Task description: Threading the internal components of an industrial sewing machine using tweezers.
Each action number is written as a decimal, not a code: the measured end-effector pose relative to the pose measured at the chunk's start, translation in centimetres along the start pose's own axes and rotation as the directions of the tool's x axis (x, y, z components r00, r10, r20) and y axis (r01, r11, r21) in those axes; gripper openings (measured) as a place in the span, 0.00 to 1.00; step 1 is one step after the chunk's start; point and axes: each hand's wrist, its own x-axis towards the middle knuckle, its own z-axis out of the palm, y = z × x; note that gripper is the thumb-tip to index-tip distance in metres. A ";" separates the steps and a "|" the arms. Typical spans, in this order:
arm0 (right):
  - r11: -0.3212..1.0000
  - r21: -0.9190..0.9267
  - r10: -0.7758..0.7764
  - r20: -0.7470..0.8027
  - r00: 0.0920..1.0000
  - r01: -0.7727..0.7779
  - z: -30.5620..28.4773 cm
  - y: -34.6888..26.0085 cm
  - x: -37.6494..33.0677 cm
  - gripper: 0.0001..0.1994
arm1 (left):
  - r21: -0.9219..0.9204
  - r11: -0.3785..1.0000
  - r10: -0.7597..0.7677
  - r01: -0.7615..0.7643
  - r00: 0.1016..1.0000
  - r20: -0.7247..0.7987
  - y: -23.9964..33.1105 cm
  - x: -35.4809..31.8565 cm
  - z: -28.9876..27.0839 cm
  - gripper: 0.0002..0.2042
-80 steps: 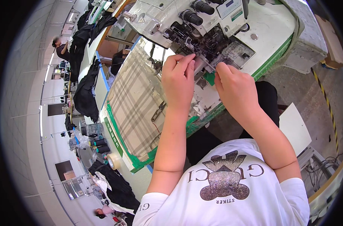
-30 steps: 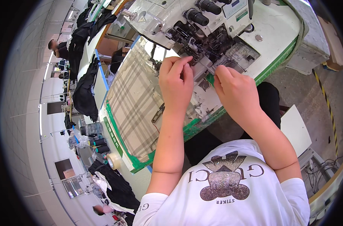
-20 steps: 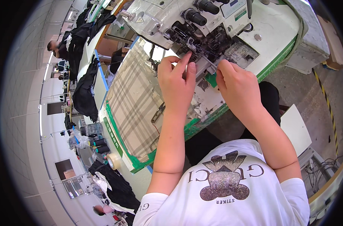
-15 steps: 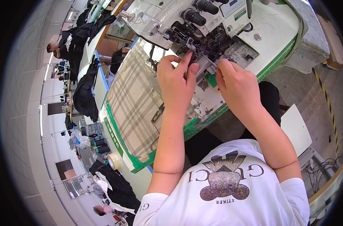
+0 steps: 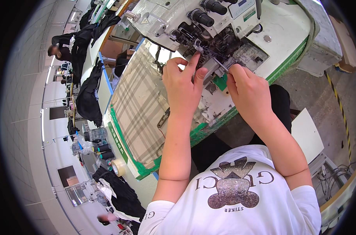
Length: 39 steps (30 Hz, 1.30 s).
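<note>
An industrial sewing machine (image 5: 225,37), its front covers open on a dark, linty inside, stands at the top of the view. My left hand (image 5: 183,80) reaches up to it. Its index fingertip touches the metal parts by the needle area, while the thumb stands apart and nothing shows in its grasp. Just to the right, my right hand (image 5: 248,84) pinches slender metal tweezers (image 5: 221,65). They point up and left into the machine below the needle area. Their tips are too small to make out, and any thread there cannot be told.
Beige plaid fabric (image 5: 140,94) covers the table's left part, edged with green tape (image 5: 123,143). A dark metal clip-like piece (image 5: 163,117) lies beside my left forearm. Fabric scraps (image 5: 207,113) lie near the front edge. Tape roll (image 5: 117,167) and thread spools (image 5: 105,152) stand left.
My right hand has shifted slightly right and down, and more of the tweezers shows. My left hand stays nearly in place. A person in the far background has moved a little.
</note>
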 end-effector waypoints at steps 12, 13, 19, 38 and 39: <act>1.000 0.000 0.006 -0.003 1.000 -0.006 0.1 0.1 -0.4 0.09 | -0.024 0.999 0.029 -0.030 0.999 -0.033 0.8 -0.5 0.3 0.20; 1.000 -0.001 0.004 -0.005 1.000 -0.004 0.1 0.2 -0.4 0.09 | -0.024 0.999 0.029 -0.030 0.999 -0.033 0.8 -0.5 0.3 0.20; 1.000 -0.001 0.012 -0.015 1.000 -0.012 -0.1 0.4 -0.5 0.08 | -0.002 0.999 0.033 -0.033 0.999 -0.041 1.0 -0.4 0.3 0.19; 0.995 0.099 0.025 0.010 1.000 -0.026 -0.3 0.2 -0.7 0.06 | -0.158 0.987 -0.010 -0.006 0.995 -0.099 0.8 -0.8 0.5 0.17; 0.995 0.098 0.026 0.009 1.000 -0.027 -0.4 0.2 -0.7 0.06 | -0.209 0.978 -0.042 0.020 0.994 -0.101 0.8 -0.8 0.6 0.16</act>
